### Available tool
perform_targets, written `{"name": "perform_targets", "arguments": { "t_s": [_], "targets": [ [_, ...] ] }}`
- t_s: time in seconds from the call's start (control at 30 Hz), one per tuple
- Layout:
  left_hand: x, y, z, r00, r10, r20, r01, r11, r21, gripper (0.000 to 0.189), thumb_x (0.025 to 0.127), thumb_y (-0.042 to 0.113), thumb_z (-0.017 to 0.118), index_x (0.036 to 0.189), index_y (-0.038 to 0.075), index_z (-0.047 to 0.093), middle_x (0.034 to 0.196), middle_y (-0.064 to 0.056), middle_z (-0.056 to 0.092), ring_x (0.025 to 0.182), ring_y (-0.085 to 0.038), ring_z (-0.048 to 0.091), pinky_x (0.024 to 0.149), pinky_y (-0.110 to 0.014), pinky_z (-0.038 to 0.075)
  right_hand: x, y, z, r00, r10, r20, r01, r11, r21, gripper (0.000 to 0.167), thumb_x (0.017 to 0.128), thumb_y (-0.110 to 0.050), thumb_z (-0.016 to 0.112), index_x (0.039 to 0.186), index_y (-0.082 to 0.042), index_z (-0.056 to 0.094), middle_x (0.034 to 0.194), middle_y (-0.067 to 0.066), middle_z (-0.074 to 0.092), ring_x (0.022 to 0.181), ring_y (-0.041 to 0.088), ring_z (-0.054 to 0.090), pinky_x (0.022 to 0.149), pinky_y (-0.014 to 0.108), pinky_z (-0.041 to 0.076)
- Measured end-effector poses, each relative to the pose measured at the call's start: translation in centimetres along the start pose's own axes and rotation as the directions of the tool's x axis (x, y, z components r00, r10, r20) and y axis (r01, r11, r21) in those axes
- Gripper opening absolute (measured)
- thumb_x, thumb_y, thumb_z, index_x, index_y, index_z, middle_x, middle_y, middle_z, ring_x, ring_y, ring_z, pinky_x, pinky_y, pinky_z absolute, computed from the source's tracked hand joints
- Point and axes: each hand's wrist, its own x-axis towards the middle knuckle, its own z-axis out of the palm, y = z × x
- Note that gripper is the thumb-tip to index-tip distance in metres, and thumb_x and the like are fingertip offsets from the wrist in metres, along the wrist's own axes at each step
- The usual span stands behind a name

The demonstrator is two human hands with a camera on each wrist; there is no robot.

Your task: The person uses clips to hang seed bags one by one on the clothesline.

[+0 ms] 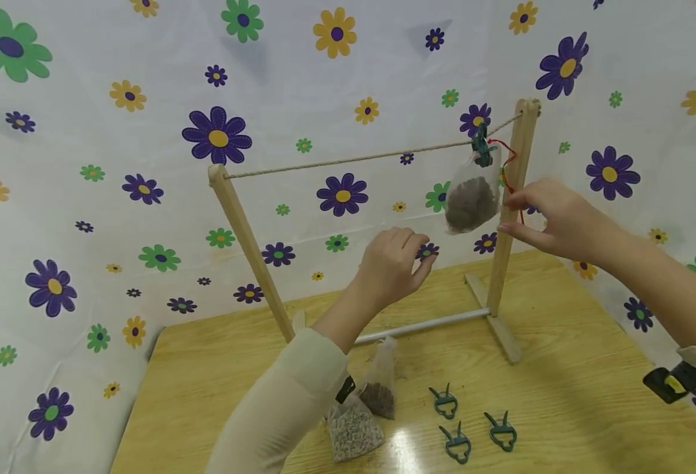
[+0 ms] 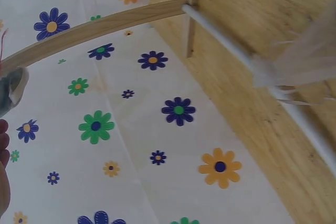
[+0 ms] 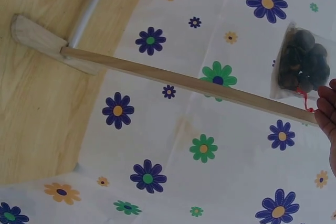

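Observation:
A sheer drawstring bag [image 1: 472, 203] of dark lumps hangs from the rope [image 1: 348, 160], fastened by a dark green plant clip [image 1: 482, 146]. Its red string [image 1: 509, 158] trails down on the right. My right hand [image 1: 555, 220] is beside the right post, thumb and fingertips apart, the string passing close by its fingers; the bag also shows near this hand [image 3: 326, 119] in the right wrist view. Lower and to the left of the bag, my left hand [image 1: 392, 266] is raised with loosely bent fingers, a gap before the thumb and nothing held.
The wooden stand has a left post [image 1: 253, 247], a right post [image 1: 509, 210] and a white crossbar [image 1: 430, 324]. On the table [image 1: 585, 342] lie a pale bag of dark material [image 1: 378, 388], a bag of speckled bits [image 1: 353, 429] and three green clips [image 1: 457, 444].

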Motion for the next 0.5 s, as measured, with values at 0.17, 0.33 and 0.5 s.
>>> {"name": "perform_targets", "arguments": {
  "t_s": [0.17,0.33,0.5],
  "targets": [
    [-2.9,0.2,-0.3,0.999,0.001,0.045,0.000,1.000,-0.021,0.026,0.080,0.026,0.073,0.093,0.005,0.066,0.081,-0.003,0.066,0.073,-0.017,0.062,0.068,-0.028,0.051,-1.4,-0.4,1.2,0.999,0.022,0.045,-0.020,0.999,-0.027,0.067,0.091,-0.058,0.043,0.098,0.005,0.065,0.087,0.013,0.064,0.081,0.026,0.058,0.069,0.039,0.048],
    [-5.7,0.5,-0.8,0.992,0.008,0.128,-0.001,0.998,-0.055,0.028,0.081,0.026,0.072,0.097,0.004,0.064,0.087,-0.004,0.065,0.080,-0.017,0.062,0.076,-0.028,0.051,-2.7,-0.8,2.5,0.998,0.009,0.061,-0.006,0.999,-0.047,0.062,0.093,-0.055,0.044,0.096,0.003,0.065,0.086,0.012,0.064,0.080,0.026,0.059,0.069,0.043,0.051],
    [-8.3,0.6,-1.5,0.985,0.020,0.174,-0.009,0.998,-0.065,0.032,0.080,0.027,0.073,0.099,0.004,0.064,0.090,-0.004,0.064,0.083,-0.017,0.061,0.077,-0.030,0.050,-3.7,-1.0,4.1,0.998,-0.062,0.020,0.063,0.996,-0.064,0.069,0.095,-0.058,0.033,0.089,0.002,0.065,0.081,0.011,0.065,0.077,0.027,0.059,0.066,0.042,0.050]
  ]
}}
